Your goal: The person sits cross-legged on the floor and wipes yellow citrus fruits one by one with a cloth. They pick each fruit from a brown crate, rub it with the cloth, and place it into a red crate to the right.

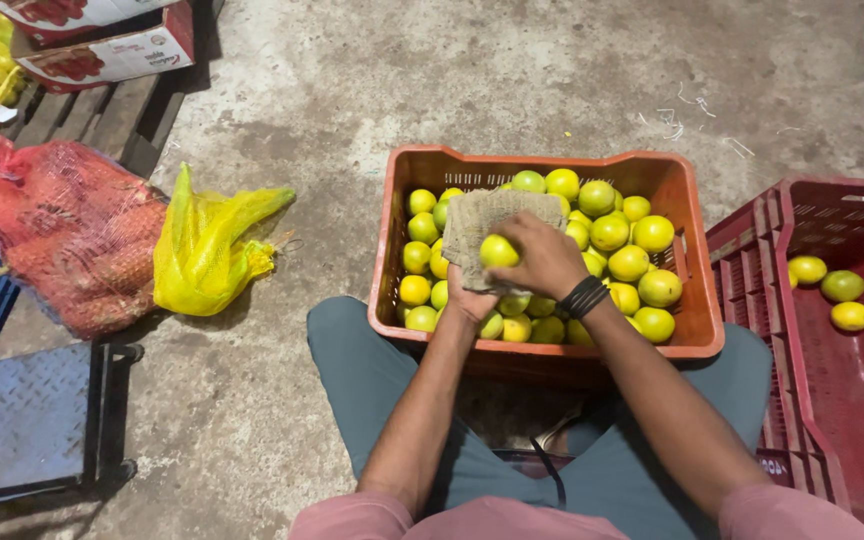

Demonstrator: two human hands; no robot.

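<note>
An orange plastic crate (697,310) sits on the floor between my knees, filled with several yellow-green citrus fruits (630,263). My left hand (470,298) holds a piece of coarse burlap cloth (482,215) from underneath, over the crate. My right hand (542,257), with a black band on the wrist, grips one yellow-green fruit (498,250) and presses it against the cloth.
A red crate (802,400) at the right holds three fruits (832,290). At the left lie a red mesh sack (72,235) and a yellow mesh bag (207,250). A metal platform (27,420) sits at the lower left; cardboard boxes (102,45) stand on a pallet behind.
</note>
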